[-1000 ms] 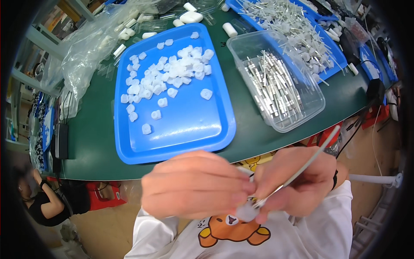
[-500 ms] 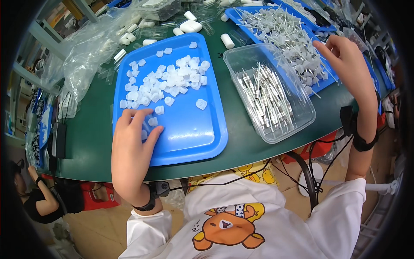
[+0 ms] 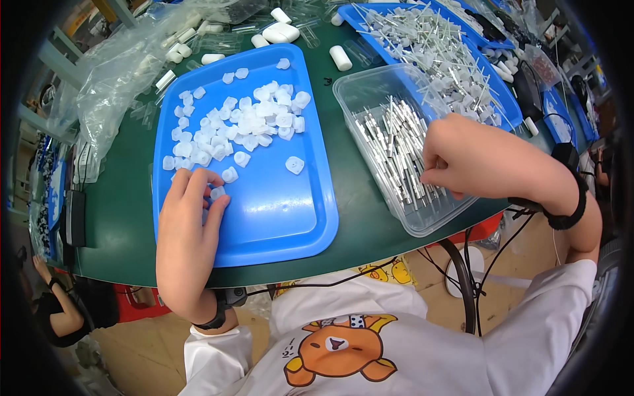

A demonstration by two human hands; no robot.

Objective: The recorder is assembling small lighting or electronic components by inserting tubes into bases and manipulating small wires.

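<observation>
Over the near left part of a blue tray (image 3: pixel 277 228), my left hand (image 3: pixel 187 231) has thumb and fingers closed around a small translucent plastic cap (image 3: pixel 218 193). A heap of similar caps (image 3: pixel 247 122) covers the tray's far half, with a few lying singly. My right hand (image 3: pixel 472 158) reaches into a clear plastic box (image 3: pixel 343 89), fingertips pinched at the right side of a pile of thin silvery metal rods (image 3: pixel 396 148). What lies between those fingertips is hidden.
Another blue tray (image 3: pixel 512 109) at the far right holds rods fitted with translucent caps (image 3: pixel 432 39). White cylinders (image 3: pixel 341 58) lie behind the box, and a clear plastic bag (image 3: pixel 109 86) lies at far left. Black cables (image 3: pixel 485 270) hang below the table's front edge.
My right hand has come down and left from above the far right tray into the rod box. My left thumb and fingers have closed in around a cap.
</observation>
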